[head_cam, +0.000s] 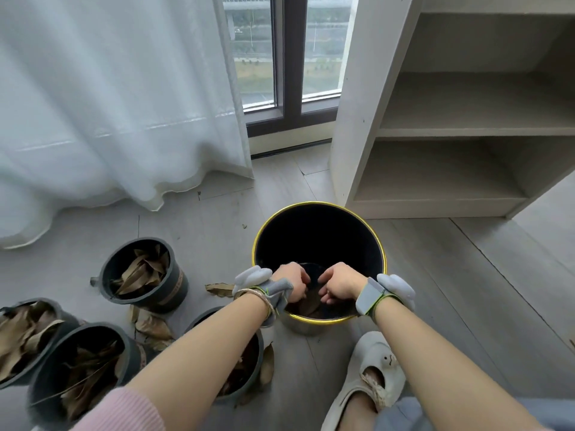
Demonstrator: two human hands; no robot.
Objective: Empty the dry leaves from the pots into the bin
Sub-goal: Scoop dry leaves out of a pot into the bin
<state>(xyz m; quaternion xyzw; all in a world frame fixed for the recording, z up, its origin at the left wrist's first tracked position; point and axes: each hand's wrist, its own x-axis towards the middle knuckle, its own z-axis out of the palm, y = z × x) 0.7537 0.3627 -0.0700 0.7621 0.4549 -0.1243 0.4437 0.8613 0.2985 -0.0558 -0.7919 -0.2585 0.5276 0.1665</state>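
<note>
A black bin with a gold rim (320, 204) stands on the floor in front of me. Both hands reach into its near side. My left hand (292, 286) and my right hand (337, 286) are curled around the rim of a small dark pot (312, 270) held inside the bin's mouth, and brown dry leaves (311, 303) show below them. Several dark pots holding dry leaves stand to the left: one (143, 272) further off, two (28, 334) (81, 368) at the lower left, and one (245, 365) partly hidden under my left forearm.
Loose dry leaves (217, 289) (155, 328) lie on the grey floor between the pots and the bin. A pale shelf unit (357, 150) stands just behind the bin on the right. A sheer curtain (124, 119) hangs at the left. My slippered foot (370, 368) rests beside the bin.
</note>
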